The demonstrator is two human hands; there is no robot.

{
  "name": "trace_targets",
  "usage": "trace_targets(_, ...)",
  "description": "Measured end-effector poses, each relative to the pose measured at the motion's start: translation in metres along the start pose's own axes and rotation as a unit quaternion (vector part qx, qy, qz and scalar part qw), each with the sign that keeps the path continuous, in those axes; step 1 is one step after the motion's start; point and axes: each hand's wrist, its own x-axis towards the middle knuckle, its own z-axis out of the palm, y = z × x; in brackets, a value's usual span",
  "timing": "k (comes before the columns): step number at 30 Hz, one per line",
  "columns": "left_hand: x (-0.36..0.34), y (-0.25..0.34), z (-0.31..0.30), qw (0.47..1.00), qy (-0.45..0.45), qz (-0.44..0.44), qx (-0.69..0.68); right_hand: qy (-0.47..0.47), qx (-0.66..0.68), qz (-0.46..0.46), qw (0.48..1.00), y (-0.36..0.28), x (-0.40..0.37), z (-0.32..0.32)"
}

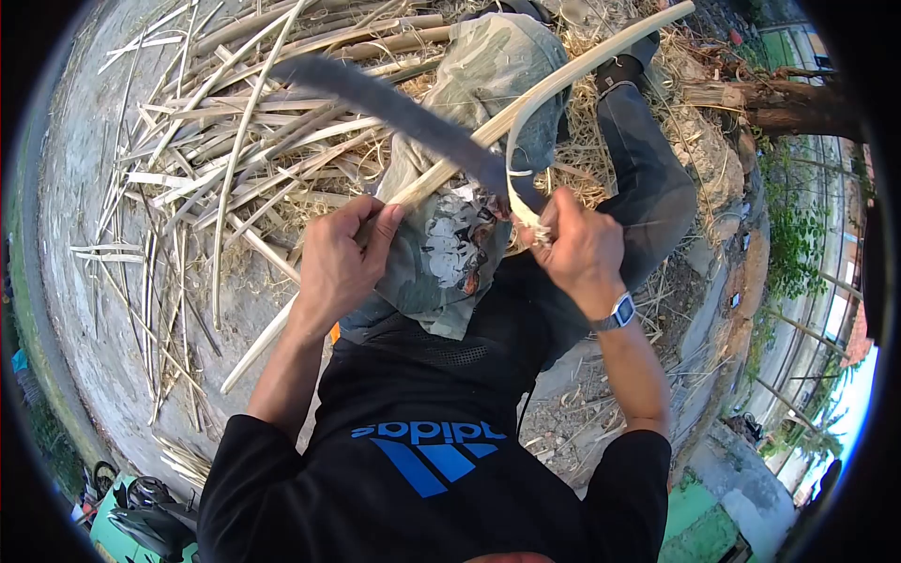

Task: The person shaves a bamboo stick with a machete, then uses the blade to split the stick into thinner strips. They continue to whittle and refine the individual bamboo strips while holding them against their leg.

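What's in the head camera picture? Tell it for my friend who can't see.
A person's left hand grips a long pale cane across a cloth on the lap, while the right hand, wearing a wristwatch, holds a dark blade against it and a thin strip curls off. Split canes lie heaped on the ground nearby.

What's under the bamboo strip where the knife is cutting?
A worn camouflage cloth lies under the bamboo strip, between the left hand on it and the right hand holding the knife. What the cloth rests on is covered.
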Motion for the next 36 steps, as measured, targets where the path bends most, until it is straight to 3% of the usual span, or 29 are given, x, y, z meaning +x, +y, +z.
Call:
trace_targets(1,0.000,-0.002,0.002,1.000,-0.002,0.001,0.001,0.048,-0.052,0.042,0.997,0.029,0.017,0.002)
trace_targets(2,0.001,-0.002,0.003,0.999,0.009,0.044,0.013,0.076,-0.009,0.010,0.997,0.072,0.032,0.002)
trace_targets(3,0.002,-0.001,0.005,0.996,0.022,0.087,0.023,0.037,0.026,0.069,0.997,0.063,0.046,-0.014)
trace_targets(5,0.006,0.008,0.007,0.998,0.025,0.058,0.008,0.057,0.029,0.072,0.995,0.056,0.055,-0.007)
trace_targets(7,0.016,0.011,0.005,0.998,0.030,0.046,0.029,0.041,0.122,0.094,0.987,0.036,0.052,-0.004)
trace_targets(10,0.013,0.011,0.012,0.995,0.054,0.086,0.006,0.028,0.168,0.048,0.984,0.006,0.043,-0.008)
trace_targets(12,0.009,0.008,0.008,0.995,0.051,0.090,0.006,0.044,-0.010,-0.023,0.999,0.017,0.050,-0.004)
trace_targets(13,0.005,0.004,0.004,0.997,0.039,0.063,-0.012,0.065,0.000,0.034,0.997,0.047,0.065,-0.007)
trace_targets(15,0.010,0.004,-0.001,0.998,0.029,0.041,-0.032,0.076,-0.025,0.063,0.995,0.089,0.094,-0.022)
trace_targets(17,0.018,0.017,0.000,0.997,0.021,0.062,0.044,0.131,0.015,0.011,0.991,0.079,0.101,-0.021)
trace_targets(19,0.023,0.016,0.008,0.995,0.046,0.086,0.002,0.111,0.064,0.069,0.989,0.056,0.092,-0.024)
trace_targets(21,0.018,0.019,0.013,0.998,0.003,0.062,-0.012,0.041,0.039,0.012,0.998,0.028,0.071,-0.017)
trace_targets(22,0.016,0.017,0.013,0.996,0.019,0.084,-0.003,0.056,-0.022,-0.022,0.998,0.032,0.068,-0.012)
trace_targets(23,0.014,0.011,0.007,0.996,0.016,0.088,0.002,0.073,-0.083,-0.054,0.992,0.040,0.065,-0.009)
trace_targets(24,0.008,0.002,-0.004,0.998,0.001,0.060,0.019,0.097,-0.064,-0.026,0.993,0.074,0.077,-0.010)
trace_targets(26,-0.006,-0.003,-0.014,0.999,-0.017,0.026,0.016,0.079,-0.005,0.231,0.970,0.153,0.113,-0.039)
trace_targets(28,-0.008,0.004,-0.008,0.999,-0.014,0.048,0.011,0.133,-0.097,0.121,0.979,0.197,0.125,-0.026)
trace_targets(31,0.000,0.005,-0.009,0.998,-0.017,0.058,0.015,0.150,-0.073,0.174,0.971,0.174,0.130,-0.041)
trace_targets(33,-0.002,0.002,-0.005,0.999,-0.021,0.042,-0.007,0.105,0.063,0.251,0.960,0.119,0.124,-0.057)
trace_targets(34,0.000,0.002,-0.003,0.999,-0.022,0.039,0.010,0.117,0.100,0.211,0.965,0.102,0.114,-0.047)
trace_targets(35,0.002,0.005,-0.005,0.999,-0.025,0.041,0.013,0.099,0.053,0.154,0.982,0.086,0.107,-0.039)
trace_targets(36,0.003,0.010,-0.008,0.999,-0.028,0.036,0.006,0.045,0.032,0.097,0.994,0.063,0.097,-0.039)
